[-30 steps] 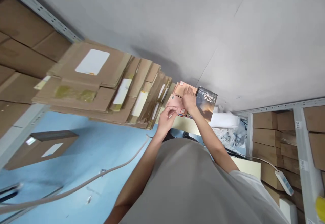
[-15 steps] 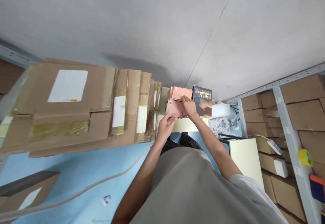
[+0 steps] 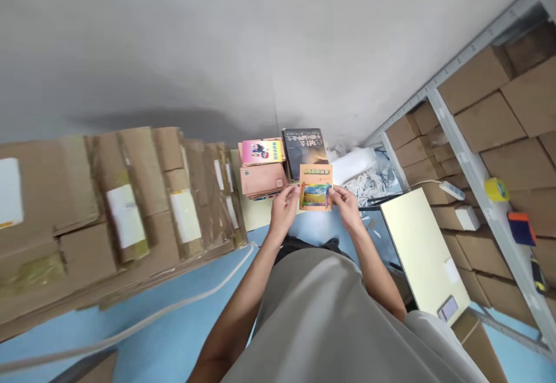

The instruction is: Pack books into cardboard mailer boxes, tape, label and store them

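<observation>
Between my two hands is a small orange booklet (image 3: 316, 175) with a colourful landscape picture on its cover. My left hand (image 3: 285, 208) pinches its left edge, and my right hand (image 3: 346, 202) grips the right edge. Left of it, two piles of thin booklets lie on the cream table (image 3: 256, 218). A pink and yellow booklet (image 3: 262, 152) tops the far pile; a plain pink booklet (image 3: 263, 179) tops the near one. Behind the held booklet lies a dark book (image 3: 305, 150) with pale lettering, partly covered by it.
Flattened cardboard boxes (image 3: 165, 215) stand in a row on the left. Crumpled white packing material (image 3: 358, 174) is right of the books. A cream cabinet (image 3: 423, 244) with a phone (image 3: 447, 308) stands nearer me. Shelves of cartons (image 3: 499, 134) line the right; a cable (image 3: 174, 307) runs lower left.
The orange booklet is now held up in both hands, away from the piles, over to the right. A pink and yellow cover now shows on the far pile. My view has turned right.
</observation>
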Motion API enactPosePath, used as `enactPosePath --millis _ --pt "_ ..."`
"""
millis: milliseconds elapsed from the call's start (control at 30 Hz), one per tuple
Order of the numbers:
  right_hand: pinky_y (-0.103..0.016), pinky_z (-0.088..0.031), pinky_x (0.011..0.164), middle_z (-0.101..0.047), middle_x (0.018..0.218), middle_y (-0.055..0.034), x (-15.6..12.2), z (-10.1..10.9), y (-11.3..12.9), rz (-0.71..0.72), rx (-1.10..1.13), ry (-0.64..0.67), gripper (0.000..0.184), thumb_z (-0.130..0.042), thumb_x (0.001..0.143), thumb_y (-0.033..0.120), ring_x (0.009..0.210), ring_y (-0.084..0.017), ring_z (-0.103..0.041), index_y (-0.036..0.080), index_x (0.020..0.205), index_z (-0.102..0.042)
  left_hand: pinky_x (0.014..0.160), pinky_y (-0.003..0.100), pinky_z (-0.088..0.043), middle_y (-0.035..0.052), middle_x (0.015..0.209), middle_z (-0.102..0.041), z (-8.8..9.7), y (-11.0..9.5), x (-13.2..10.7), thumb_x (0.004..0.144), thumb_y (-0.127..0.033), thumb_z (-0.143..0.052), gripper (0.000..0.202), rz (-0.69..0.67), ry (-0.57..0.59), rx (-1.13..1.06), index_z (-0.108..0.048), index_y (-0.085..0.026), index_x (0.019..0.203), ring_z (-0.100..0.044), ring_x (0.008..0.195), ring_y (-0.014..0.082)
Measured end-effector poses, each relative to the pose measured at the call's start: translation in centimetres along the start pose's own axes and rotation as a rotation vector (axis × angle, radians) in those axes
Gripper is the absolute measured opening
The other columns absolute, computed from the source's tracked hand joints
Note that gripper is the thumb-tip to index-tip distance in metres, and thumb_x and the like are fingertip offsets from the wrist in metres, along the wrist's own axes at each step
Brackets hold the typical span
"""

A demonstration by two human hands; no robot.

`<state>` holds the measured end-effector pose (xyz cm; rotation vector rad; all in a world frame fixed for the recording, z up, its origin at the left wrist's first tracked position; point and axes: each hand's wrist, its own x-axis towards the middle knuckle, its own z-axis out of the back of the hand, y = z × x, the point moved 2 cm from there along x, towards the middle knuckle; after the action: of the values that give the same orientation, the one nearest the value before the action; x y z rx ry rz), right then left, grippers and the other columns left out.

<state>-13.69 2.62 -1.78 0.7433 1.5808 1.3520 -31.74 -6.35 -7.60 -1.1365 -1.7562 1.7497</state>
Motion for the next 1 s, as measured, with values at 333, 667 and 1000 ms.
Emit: enactPosePath --millis 333,667,1000 --pt "-0.048 -0.072 0.095 -0.090 0.113 -0.0083 -13.2 21.9 -4.6 -0.013 0.332 -0.531 0.064 -0.090 0.083 0.076 0.106 -0.034 -0.086 0.024 0.119 -0.088 0.102 0.041 -0.063 0.0108 0.106 -0.087 -23.2 3.8 -9.4 0.069 -0.073 -0.100 0.062 0.298 0.565 -0.028 -0.088 -0.020 0.100 -0.081 0.106 0.0295" --pt "-0.045 -0.067 0.101 -0.089 0.115 -0.0083 -24.6 36.9 -10.7 0.006 0.512 -1.042 0.053 -0.091 0.084 0.066 0.108 -0.029 -0.082 0.023 0.115 -0.086 0.100 0.038 -0.062 0.0101 0.108 -0.087 -41.3 9.6 -19.1 0.065 -0.067 -0.104 0.063 0.382 0.842 0.201 -0.086 -0.019 0.102 -0.080 0.107 0.0285" --pt "-0.049 -0.055 0.122 -0.077 0.142 -0.0151 -26.9 41.9 -11.3 -0.081 0.123 -1.460 0.038 -0.081 0.094 0.056 0.140 -0.030 -0.067 0.025 0.115 -0.076 0.108 0.050 -0.066 0.0131 0.108 -0.088 -49.6 12.4 -21.1 0.062 -0.070 -0.104 0.066 0.387 0.986 0.338 -0.085 -0.018 0.098 -0.083 0.110 0.0338"
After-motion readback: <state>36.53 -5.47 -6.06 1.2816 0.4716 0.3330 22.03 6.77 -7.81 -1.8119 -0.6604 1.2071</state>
